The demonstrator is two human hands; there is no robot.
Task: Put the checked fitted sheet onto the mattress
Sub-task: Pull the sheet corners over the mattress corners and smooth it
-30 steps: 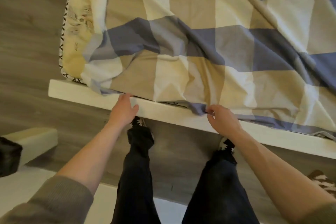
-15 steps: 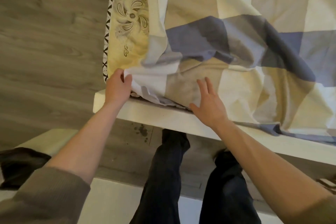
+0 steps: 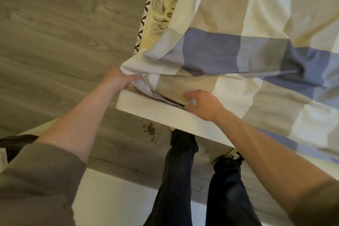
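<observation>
Grey wood-plank floor [image 3: 55, 42] surrounds the white bed frame [image 3: 156, 110] where you stand. Your left hand [image 3: 117, 79] has its grip closed on the bunched corner of the checked fitted sheet [image 3: 229, 51], fingers tucked under the fabric; your right hand [image 3: 203, 104] presses its curled grip against the sheet at the frame's edge. Beyond them, the sheet drapes over the mattress [image 3: 161, 11], whose yellow patterned side remains uncovered at left.
</observation>
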